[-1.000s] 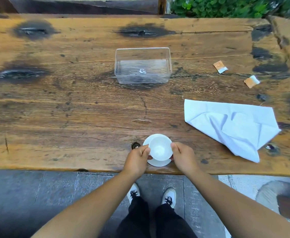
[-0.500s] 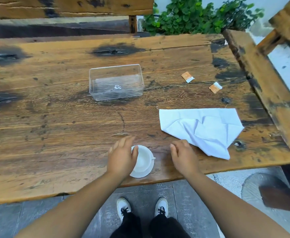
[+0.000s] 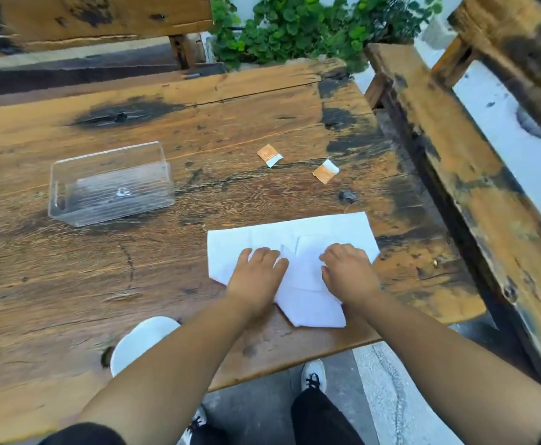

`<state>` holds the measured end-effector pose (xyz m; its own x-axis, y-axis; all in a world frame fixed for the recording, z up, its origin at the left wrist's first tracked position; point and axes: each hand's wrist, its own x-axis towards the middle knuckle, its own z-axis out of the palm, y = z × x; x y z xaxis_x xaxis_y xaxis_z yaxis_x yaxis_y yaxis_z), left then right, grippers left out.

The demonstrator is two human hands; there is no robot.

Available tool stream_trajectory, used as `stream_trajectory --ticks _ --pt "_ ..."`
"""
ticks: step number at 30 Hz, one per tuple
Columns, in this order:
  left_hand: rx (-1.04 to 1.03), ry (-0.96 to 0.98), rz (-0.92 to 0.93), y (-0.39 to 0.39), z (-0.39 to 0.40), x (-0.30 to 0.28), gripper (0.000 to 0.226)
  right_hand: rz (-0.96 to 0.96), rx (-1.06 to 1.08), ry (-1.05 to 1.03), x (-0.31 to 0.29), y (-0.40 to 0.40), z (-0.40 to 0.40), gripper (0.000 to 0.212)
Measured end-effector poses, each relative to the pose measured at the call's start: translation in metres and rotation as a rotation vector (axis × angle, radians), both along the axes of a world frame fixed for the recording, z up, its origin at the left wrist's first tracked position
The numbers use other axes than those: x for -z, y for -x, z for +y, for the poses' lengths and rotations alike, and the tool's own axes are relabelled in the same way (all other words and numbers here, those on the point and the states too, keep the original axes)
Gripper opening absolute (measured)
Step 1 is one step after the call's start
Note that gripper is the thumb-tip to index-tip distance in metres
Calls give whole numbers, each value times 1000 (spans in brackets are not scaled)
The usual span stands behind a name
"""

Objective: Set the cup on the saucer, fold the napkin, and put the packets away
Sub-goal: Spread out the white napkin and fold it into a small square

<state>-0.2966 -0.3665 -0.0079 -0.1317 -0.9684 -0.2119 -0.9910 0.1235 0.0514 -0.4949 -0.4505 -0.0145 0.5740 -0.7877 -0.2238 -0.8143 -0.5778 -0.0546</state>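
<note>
A crumpled white napkin [image 3: 295, 232] lies on the wooden table [image 3: 70, 284] near its front right edge. Both hands rest on top of it with fingers curled down into the cloth: my left hand [image 3: 258, 274] on its left half, my right hand [image 3: 347, 271] on its right half. The white cup on its saucer [image 3: 141, 342] stands at the front edge to the left, partly hidden by my left forearm. Two small orange-and-white packets [image 3: 269, 154] [image 3: 326, 171] lie beyond the napkin. A clear plastic box [image 3: 108, 184] stands left of them.
A wooden bench [image 3: 474, 187] runs along the table's right end, close to the napkin. Another wooden bench [image 3: 86, 14] sits beyond the far edge, with green plants [image 3: 295, 24] behind. My feet [image 3: 314, 377] stand on grey paving below the front edge.
Both hands let go of the cup and saucer and moved right onto the napkin. The view swung right, so the cup now sits at lower left.
</note>
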Motion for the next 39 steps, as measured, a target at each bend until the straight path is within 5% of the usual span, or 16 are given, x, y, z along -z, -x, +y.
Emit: stream_trajectory --ticks 6,12,15,20,24,27,34,39 --pt "142 -89 -173 15 -14 18 40 16 -246 -129 25 8 -56 45" --pt "96 -184 -158 8 -17 36 38 66 -386 -143 35 -10 -74 62" --pt "192 -82 -95 9 -10 36 40 73 -375 -144 37 -6 -77 62" --pt "225 -154 -128 7 -13 38 39 176 -456 -180 37 23 -88 56" --pt "271 -69 -231 14 -19 27 14 225 -468 -159 36 23 -89 53" --pt "190 9 -224 9 -19 18 16 217 -459 -113 35 25 -92 51" --pt "-35 180 -150 -28 -6 -46 25 82 -350 -20 -22 68 -99 48" --pt "-160 296 -79 -48 28 -90 18 -155 -311 72 -99 110 -71 15"
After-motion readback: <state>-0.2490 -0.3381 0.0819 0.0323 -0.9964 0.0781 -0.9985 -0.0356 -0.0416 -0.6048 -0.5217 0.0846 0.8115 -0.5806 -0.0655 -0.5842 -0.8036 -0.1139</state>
